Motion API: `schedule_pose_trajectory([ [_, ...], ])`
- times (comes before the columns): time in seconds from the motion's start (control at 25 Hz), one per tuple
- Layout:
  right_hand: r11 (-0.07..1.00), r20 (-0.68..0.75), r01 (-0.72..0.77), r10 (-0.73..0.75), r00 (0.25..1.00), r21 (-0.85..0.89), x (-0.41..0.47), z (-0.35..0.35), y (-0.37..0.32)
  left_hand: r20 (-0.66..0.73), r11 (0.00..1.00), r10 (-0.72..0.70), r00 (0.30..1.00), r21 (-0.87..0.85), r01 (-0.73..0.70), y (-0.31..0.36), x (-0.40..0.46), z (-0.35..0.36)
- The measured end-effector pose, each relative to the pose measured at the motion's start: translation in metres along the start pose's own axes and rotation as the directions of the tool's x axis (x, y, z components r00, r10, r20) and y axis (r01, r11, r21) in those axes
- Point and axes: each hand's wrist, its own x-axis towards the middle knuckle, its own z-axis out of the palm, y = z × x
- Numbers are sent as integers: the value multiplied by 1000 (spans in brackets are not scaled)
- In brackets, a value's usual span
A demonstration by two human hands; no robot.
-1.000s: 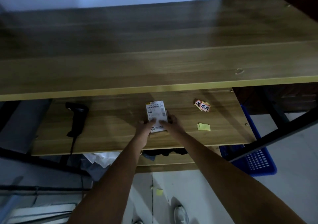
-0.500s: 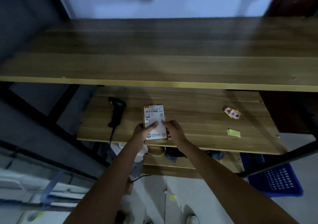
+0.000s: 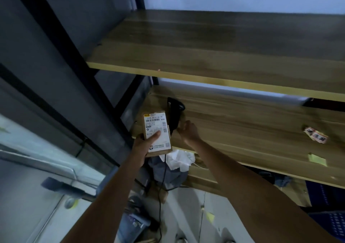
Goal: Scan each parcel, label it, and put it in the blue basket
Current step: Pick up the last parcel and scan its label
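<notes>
A small brown parcel [image 3: 157, 131] with a white shipping label is lifted just off the left end of the lower wooden shelf [image 3: 252, 130]. My left hand [image 3: 144, 142] grips it from below, thumb lying across the label. The black barcode scanner [image 3: 174, 112] lies on the shelf right behind the parcel, its cable hanging over the edge. My right hand [image 3: 188, 131] is at the scanner's handle with curled fingers; whether it grips the handle is unclear. The blue basket [image 3: 334, 224] stands on the floor at the lower right, partly hidden by my right arm.
Red-and-white stickers [image 3: 315, 135] and a yellow note [image 3: 317, 158] lie on the shelf's right side. A wide upper shelf [image 3: 224, 56] overhangs the lower one. Crumpled white paper [image 3: 179, 159] and clutter sit below the shelf edge. A black frame post [image 3: 74, 59] runs at left.
The view swung left. My left hand lifted the parcel alone off the shelf. My right hand let go of it and moved to the scanner's handle.
</notes>
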Motion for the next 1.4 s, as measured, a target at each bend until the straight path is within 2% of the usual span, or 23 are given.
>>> schedule_pose_trajectory([
  [0.2,982,-38,-140,146,989,128,49,27,-19,-25,999,11,1000,-32,-12,-4,13,-24],
  [0.28,977,-35,-192,195,980,89,61,39,-21,-26,1000,-11,1000,-20,10,-11,16,-28],
  [0.4,973,-103,-230,228,968,-13,78,56,-19,-14,999,-32,999,-28,32,-15,19,-33],
  [0.48,971,-86,-237,237,968,11,83,56,-20,2,999,-40,999,-35,40,-16,24,-35],
  [0.6,952,6,-257,260,966,163,73,43,-19,-3,997,-58,998,-47,57,-18,29,-33],
  [0.72,808,80,-300,303,950,508,49,26,-8,37,997,-65,997,-42,67,-20,32,-24],
  [0.8,696,65,-262,296,953,668,26,5,3,65,997,-61,996,-35,64,-21,30,-13],
  [0.96,627,-16,-137,232,973,767,-41,-47,22,182,998,-53,982,-33,60,-26,24,19],
  [1.08,650,-110,-69,231,967,757,-103,-78,33,278,998,-60,959,32,54,-36,16,61],
  [1.2,684,-170,20,154,973,730,-160,-97,38,384,998,-59,922,44,46,-46,3,108],
  [1.4,723,-197,68,96,976,688,-206,-101,37,431,999,-18,902,50,-4,-49,-12,153],
])
